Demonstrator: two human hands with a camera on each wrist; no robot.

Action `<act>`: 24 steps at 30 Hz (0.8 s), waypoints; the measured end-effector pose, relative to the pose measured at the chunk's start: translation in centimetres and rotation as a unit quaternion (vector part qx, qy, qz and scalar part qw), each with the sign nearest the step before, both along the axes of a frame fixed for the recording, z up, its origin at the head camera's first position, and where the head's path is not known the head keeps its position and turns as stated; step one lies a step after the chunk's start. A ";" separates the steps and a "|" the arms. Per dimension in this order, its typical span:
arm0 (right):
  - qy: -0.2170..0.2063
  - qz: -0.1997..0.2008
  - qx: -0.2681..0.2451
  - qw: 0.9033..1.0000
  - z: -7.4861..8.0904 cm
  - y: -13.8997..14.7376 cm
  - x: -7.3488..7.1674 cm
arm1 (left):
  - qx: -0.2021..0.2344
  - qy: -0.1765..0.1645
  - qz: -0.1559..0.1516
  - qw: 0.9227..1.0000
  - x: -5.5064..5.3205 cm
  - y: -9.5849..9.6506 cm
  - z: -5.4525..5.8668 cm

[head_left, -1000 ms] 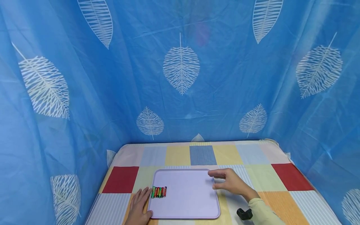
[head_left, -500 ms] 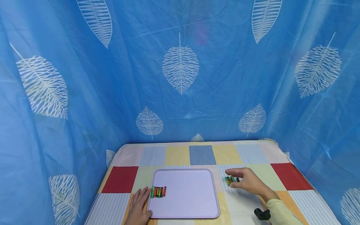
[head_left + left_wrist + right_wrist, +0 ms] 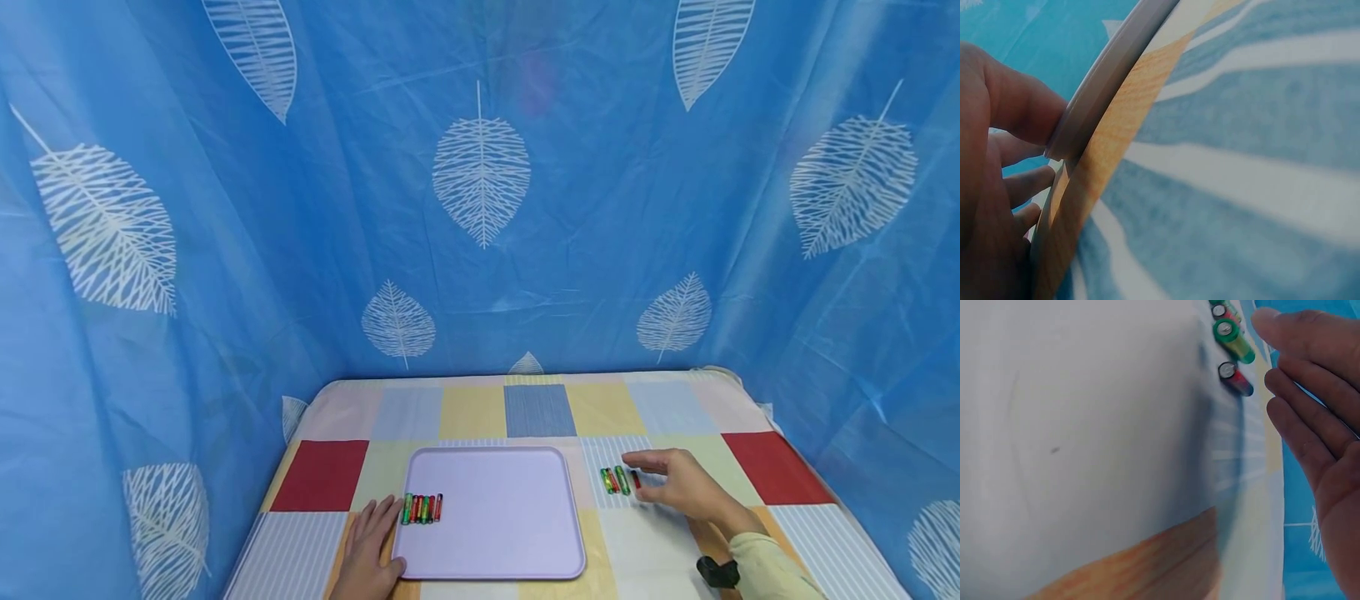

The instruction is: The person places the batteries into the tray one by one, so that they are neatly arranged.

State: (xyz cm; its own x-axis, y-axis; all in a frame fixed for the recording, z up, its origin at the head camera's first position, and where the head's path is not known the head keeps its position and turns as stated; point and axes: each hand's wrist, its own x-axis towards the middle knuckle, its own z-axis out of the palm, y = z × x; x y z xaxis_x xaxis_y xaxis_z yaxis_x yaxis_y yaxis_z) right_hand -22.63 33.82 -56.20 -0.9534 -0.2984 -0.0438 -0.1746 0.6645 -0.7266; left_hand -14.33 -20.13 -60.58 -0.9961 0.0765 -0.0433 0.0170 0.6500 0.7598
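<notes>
Patchwork tablecloth [image 3: 540, 411] | red and green batteries [image 3: 425, 509] rowed on lilac tray [image 3: 502, 537] | hands [image 3: 686, 485]: thumbs and fingers apart

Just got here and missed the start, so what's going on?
A person's left hand touches the left edge of a tray. A row of batteries lies on it, near that side. The right hand, holding nothing, is beside four more batteries on the cloth, right of the tray.
</notes>
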 end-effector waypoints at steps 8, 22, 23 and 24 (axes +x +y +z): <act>0.014 -0.026 0.035 0.999 -1.1 0.1 0.2 | 0.008 0.012 -0.001 1.000 0.1 -0.1 0.1; 0.072 -0.059 0.030 0.995 -1.5 -1.1 1.0 | -0.004 0.026 -0.003 1.000 0.0 -0.2 -0.2; 0.076 -0.059 0.021 0.995 -1.6 -1.5 1.1 | -0.004 0.024 -0.003 1.000 0.0 -0.2 -0.2; 0.078 -0.059 0.014 0.995 -1.7 -1.9 1.2 | -0.003 0.022 -0.003 1.000 0.0 -0.1 -0.2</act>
